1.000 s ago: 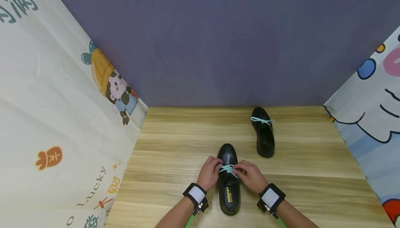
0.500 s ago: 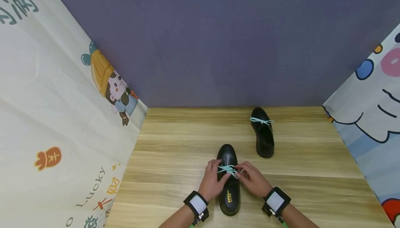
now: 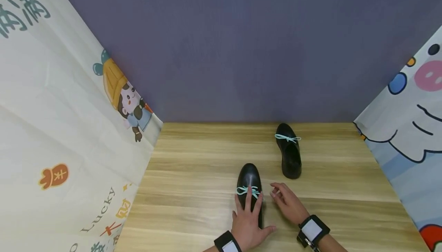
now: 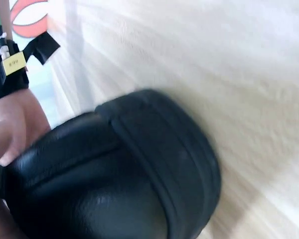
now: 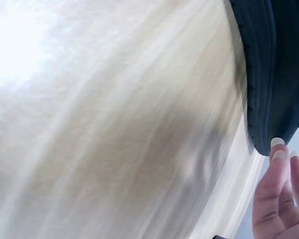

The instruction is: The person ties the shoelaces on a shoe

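A black leather shoe (image 3: 249,174) stands toe-forward on the wooden tabletop, with light-blue laces tied in a bow (image 3: 255,192) across its front. Over its opening lies my left hand (image 3: 248,224), fingers spread and straight, fingertips at the laces. Much of the shoe's rear is hidden under that hand in the head view. In the left wrist view the shoe's rounded heel (image 4: 162,144) fills the lower part. My right hand (image 3: 289,203) hovers to the right of the shoe, fingers loosely bent, holding nothing. The right wrist view shows its fingers (image 5: 270,201) near the shoe's dark side (image 5: 269,74).
A second black shoe (image 3: 291,163) with a light-blue bow (image 3: 287,138) stands farther back on the right of the wooden tabletop (image 3: 193,160). Behind the table rises a grey-purple panel (image 3: 221,52). Printed white cloths (image 3: 79,102) flank both sides.
Both hands have let go of the laces. My left hand has drawn back and spread flat over the shoe; my right hand has moved away to the right.
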A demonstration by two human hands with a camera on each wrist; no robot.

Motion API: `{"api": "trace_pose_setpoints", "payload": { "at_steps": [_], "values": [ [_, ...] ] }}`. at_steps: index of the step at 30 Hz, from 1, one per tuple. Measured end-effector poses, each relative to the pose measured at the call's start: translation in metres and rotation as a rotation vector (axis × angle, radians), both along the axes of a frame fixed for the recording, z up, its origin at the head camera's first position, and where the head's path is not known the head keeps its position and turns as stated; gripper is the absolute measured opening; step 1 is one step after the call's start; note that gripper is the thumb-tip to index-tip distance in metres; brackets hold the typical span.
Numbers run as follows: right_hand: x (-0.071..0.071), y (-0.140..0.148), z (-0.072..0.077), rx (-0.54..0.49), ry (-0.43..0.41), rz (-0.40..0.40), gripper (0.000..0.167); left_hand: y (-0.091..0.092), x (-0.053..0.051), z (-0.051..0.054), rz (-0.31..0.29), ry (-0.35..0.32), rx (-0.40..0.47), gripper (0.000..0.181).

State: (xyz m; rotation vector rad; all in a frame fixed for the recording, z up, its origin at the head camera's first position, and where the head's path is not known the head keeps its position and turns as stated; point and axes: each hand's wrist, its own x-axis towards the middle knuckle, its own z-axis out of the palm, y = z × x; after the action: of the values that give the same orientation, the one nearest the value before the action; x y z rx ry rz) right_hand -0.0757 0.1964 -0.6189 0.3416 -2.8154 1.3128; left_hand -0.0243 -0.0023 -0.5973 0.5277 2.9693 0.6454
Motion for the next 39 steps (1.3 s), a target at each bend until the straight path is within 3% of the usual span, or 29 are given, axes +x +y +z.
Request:
{"api": "trace_pose_setpoints", "payload": {
  "at_steps": [4,8,14,21,33,39],
  "values": [
    [0.002,0.003,-0.002,-0.011,-0.014,-0.012,0.029,0.006,0.004,-0.002,0.028,0.026,-0.099,0.096],
    [0.002,0.005,-0.006,-0.006,-0.006,-0.011,0.029,0.009,0.001,-0.005,0.023,0.026,-0.159,0.089],
    [-0.002,0.009,-0.009,-0.037,0.037,-0.007,0.029,0.011,-0.01,-0.008,-0.013,0.071,-0.164,0.078],
    [-0.004,0.012,-0.01,-0.051,0.104,-0.024,0.028,0.014,-0.033,-0.007,-0.012,0.087,-0.124,0.076],
    [-0.004,0.016,-0.006,-0.063,0.008,-0.087,0.029,0.026,-0.081,-0.004,-0.008,0.15,-0.098,0.073],
    [-0.003,0.013,-0.01,-0.081,0.043,-0.078,0.031,0.033,-0.105,-0.006,0.017,0.169,-0.12,0.071]
  ]
}}
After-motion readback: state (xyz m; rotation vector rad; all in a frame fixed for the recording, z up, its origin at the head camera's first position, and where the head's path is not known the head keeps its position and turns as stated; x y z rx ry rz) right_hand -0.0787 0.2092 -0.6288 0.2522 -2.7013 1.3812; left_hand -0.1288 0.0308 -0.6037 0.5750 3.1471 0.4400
